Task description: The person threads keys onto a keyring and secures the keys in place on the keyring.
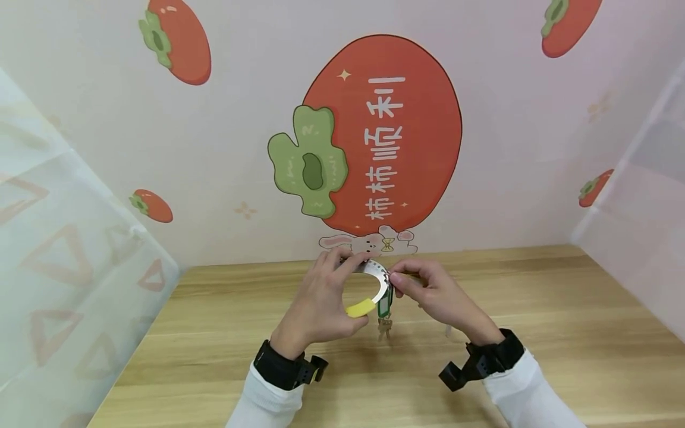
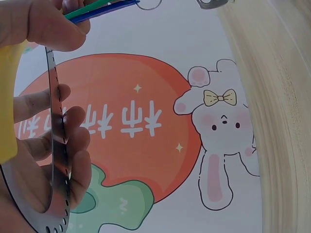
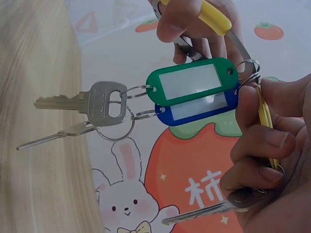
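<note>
My left hand (image 1: 321,297) grips a large flat metal key ring with small holes along its edge (image 1: 382,278) and a yellow grip (image 1: 360,308). At the ring's right side, my right hand (image 1: 436,294) pinches small split rings. A green key tag (image 3: 192,81) and a blue key tag (image 3: 197,109) hang there, each bearing a silvery key (image 3: 104,103). Curled into my right fingers is a yellow key tag (image 3: 265,114), seen mostly edge-on, and its key (image 3: 199,213) sticks out below them. How the split rings join the big ring is partly hidden by my fingertips.
The wooden tabletop (image 1: 225,356) spreads beneath both hands. A backdrop (image 1: 508,119) printed with persimmons and a rabbit rises behind it, with pale side panels (image 1: 69,267) at left and right. Each wrist wears a black strapped camera (image 1: 280,368).
</note>
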